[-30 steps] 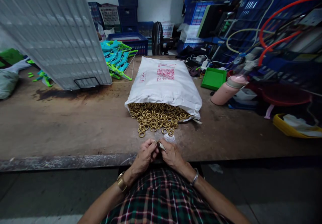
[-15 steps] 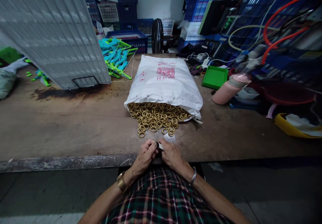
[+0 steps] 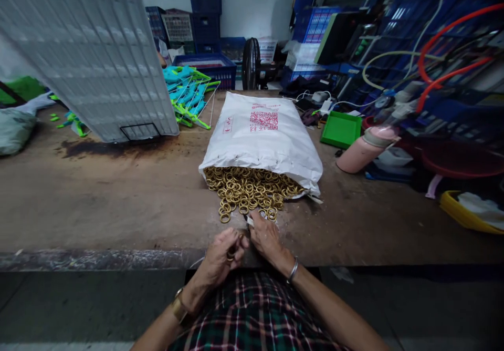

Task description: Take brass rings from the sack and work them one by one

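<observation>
A white sack (image 3: 263, 135) lies on the brown workbench (image 3: 98, 204), its open mouth spilling several brass rings (image 3: 248, 191) toward me. My left hand (image 3: 222, 251) is closed around a brass ring (image 3: 230, 256) at the bench's near edge. My right hand (image 3: 265, 234) reaches forward to the nearest rings, fingers pinching a small pale piece (image 3: 251, 219) beside a bit of clear plastic (image 3: 263, 213). A gold watch is on my left wrist, a silver bangle on my right.
A large white grid panel (image 3: 82, 51) leans over the bench's left. Teal and green plastic parts (image 3: 189, 91) lie behind it. A green tray (image 3: 340, 128), pink bottle (image 3: 364, 146), red and white hoses, a yellow tray (image 3: 466, 212), fan and blue crates crowd the right and back.
My hands have come apart: the right moved forward to the rings' edge, the left dropped back toward me with a ring. The view shifted slightly.
</observation>
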Demonstrator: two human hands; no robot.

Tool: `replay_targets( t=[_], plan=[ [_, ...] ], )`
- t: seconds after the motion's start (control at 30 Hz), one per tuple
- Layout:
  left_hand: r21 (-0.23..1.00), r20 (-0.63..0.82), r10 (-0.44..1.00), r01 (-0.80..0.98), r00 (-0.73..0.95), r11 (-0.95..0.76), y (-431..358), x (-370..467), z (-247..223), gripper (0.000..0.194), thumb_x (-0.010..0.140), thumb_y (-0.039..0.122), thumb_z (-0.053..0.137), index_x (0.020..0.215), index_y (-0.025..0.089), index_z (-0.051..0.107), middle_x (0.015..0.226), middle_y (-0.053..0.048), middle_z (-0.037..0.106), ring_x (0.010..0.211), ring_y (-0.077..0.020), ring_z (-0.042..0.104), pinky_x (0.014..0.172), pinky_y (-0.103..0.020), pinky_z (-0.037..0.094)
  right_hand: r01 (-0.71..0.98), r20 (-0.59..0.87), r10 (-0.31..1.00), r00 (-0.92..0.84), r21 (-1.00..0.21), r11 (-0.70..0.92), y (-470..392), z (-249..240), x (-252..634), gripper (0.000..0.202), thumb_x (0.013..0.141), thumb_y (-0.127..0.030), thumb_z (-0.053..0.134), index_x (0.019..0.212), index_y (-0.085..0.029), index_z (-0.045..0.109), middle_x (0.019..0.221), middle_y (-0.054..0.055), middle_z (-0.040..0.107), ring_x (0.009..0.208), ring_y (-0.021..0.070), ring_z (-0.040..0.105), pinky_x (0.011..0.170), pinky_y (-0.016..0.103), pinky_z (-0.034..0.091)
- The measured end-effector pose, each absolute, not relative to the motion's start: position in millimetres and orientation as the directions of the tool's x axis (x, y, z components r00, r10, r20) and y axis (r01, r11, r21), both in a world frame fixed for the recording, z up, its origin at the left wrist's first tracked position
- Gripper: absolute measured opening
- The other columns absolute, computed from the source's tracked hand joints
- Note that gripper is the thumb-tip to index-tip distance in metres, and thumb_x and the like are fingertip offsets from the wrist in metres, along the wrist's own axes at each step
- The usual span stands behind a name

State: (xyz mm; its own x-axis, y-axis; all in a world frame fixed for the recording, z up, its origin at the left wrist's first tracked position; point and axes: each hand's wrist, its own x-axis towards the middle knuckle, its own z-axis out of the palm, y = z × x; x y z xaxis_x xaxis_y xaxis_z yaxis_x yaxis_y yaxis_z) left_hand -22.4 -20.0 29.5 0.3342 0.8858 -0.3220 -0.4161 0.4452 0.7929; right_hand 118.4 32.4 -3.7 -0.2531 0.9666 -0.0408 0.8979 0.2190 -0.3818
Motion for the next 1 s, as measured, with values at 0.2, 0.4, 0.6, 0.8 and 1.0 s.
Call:
replay_targets(
  t=[0.2, 0.4, 0.6, 0.8, 1.0],
  plan=[
    [0.624, -0.435, 0.866, -0.61, 0.248, 0.488, -17, -34, 17, 0.018, 0.075, 0.034, 0.058, 0.08, 0.017, 0.052, 0.07, 0.0, 0.057, 0.044, -0.0049, 0.043, 0.036, -0.015, 0.026, 0.928, -0.029, 0.969, -0.247, -0.294, 0.228, 48, -4, 100, 0.042, 0.083, -0.019, 0.045, 0.124, -0.018, 0.037, 0.097, 0.01, 0.065, 0.083, 0.0197, 0.06, 0.065, 0.026, 0.034],
    [0.4, -0.533, 0.798, -0.747, 0.281, 0.531, -14, -38, 5, 0.02, 0.068, 0.028, 0.067, 0.072, 0.013, 0.055, 0.066, -0.001, 0.056, 0.052, -0.0068, 0.051, 0.036, -0.013, 0.029, 0.955, -0.013, 0.98, -0.2, -0.224, 0.192, 52, -12, 96, 0.033, 0.082, -0.015, 0.044, 0.114, -0.019, 0.044, 0.092, 0.009, 0.066, 0.078, 0.0202, 0.061, 0.063, 0.027, 0.032],
    [0.456, -0.57, 0.794, -0.724, 0.209, 0.518, -3, -41, 0, 0.022, 0.065, 0.023, 0.072, 0.072, 0.013, 0.054, 0.067, -0.003, 0.06, 0.055, -0.0087, 0.057, 0.035, -0.011, 0.029, 0.874, 0.034, 0.974, -0.224, -0.435, 0.217, 51, -13, 105, 0.023, 0.079, -0.011, 0.041, 0.098, -0.018, 0.05, 0.078, 0.004, 0.064, 0.068, 0.0172, 0.059, 0.059, 0.025, 0.032],
    [0.634, -0.453, 0.867, -0.609, 0.208, 0.477, 4, -38, 9, 0.03, 0.067, 0.034, 0.07, 0.084, 0.015, 0.054, 0.064, 0.002, 0.055, 0.05, -0.0053, 0.052, 0.035, -0.01, 0.03, 0.615, 0.112, 0.954, -0.279, -0.742, 0.267, 34, -2, 115, 0.014, 0.083, -0.023, 0.039, 0.09, -0.02, 0.05, 0.078, 0.002, 0.059, 0.07, 0.0149, 0.055, 0.065, 0.024, 0.038],
    [0.796, -0.429, 0.883, -0.382, 0.192, 0.47, 2, -26, 8, 0.033, 0.069, 0.045, 0.064, 0.08, 0.016, 0.053, 0.057, 0.005, 0.049, 0.042, -0.003, 0.042, 0.035, -0.012, 0.025, 0.55, 0.092, 0.95, -0.298, -0.797, 0.249, 21, 3, 117, 0.012, 0.083, -0.025, 0.04, 0.085, -0.019, 0.05, 0.073, 0.001, 0.055, 0.066, 0.0136, 0.05, 0.063, 0.024, 0.038]
  ],
)
